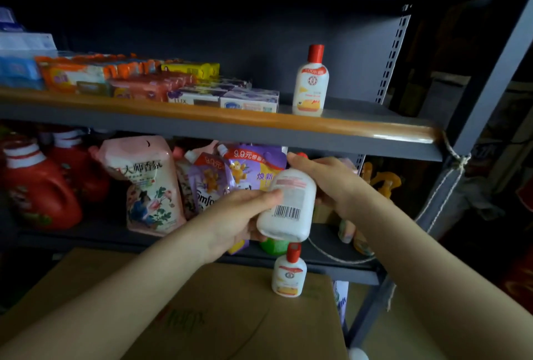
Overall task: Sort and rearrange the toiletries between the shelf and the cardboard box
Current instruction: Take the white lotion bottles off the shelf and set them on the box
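Both your forearms reach up and forward from the bottom corners of the view and meet in front of the lower shelf. Your left hand (239, 215) comes in from the lower left, wrist slightly bent, with its fingers curled under the white bottle (288, 204) and the thumb laid along the bottle's side just left of the barcode. Your right hand (328, 181) comes in from the lower right, wrist raised, fingers wrapped round the bottle's upper end, where a bit of red cap shows above your fingertips. So both hands are clamped on that one bottle, which is tilted with its back label and barcode facing you and its base nearest to you.

Directly below your hands, a second white bottle with a red cap (289, 273) stands upright on the closed cardboard box (230, 316), which lies beneath your forearms. Above your right hand, a third bottle of the same kind (311, 83) stands upright on the upper shelf board (219, 117), just right of the stacked soap packs (161, 80). Behind your left hand hang the purple refill pouches (245, 172); farther left of it stand a pink refill pouch (147, 184) and red detergent jugs (40, 186).
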Demonstrator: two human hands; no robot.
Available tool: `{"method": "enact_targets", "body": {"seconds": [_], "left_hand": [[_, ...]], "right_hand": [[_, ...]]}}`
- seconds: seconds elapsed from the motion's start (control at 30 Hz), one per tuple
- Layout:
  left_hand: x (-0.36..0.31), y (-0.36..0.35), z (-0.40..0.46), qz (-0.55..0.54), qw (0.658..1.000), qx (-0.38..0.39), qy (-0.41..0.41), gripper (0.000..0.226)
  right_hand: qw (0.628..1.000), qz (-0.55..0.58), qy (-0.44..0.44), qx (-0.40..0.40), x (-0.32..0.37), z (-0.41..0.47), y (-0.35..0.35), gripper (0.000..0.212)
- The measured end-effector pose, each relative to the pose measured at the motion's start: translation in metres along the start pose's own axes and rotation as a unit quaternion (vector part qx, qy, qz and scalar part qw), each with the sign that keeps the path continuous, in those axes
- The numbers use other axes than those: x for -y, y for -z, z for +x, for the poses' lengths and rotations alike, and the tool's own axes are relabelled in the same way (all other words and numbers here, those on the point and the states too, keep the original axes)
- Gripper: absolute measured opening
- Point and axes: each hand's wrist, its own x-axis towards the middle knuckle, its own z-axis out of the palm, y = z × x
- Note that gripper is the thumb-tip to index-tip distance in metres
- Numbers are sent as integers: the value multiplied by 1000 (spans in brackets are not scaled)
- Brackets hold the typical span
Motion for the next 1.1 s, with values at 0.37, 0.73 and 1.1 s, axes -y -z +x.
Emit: {"method": "enact_targets", "body": {"seconds": [0.37,0.73,1.1], "left_hand": [[49,12,-8,327,940,-24,-100,17],[116,12,-9,97,986,133,18,36],[173,12,1,400,913,-55,-50,36]], "right_hand": [[978,54,105,175,-48,-12,5,9],[951,1,75,299,-104,-32,2,23],[962,-210,158,76,-120,-29,12,15]]}}
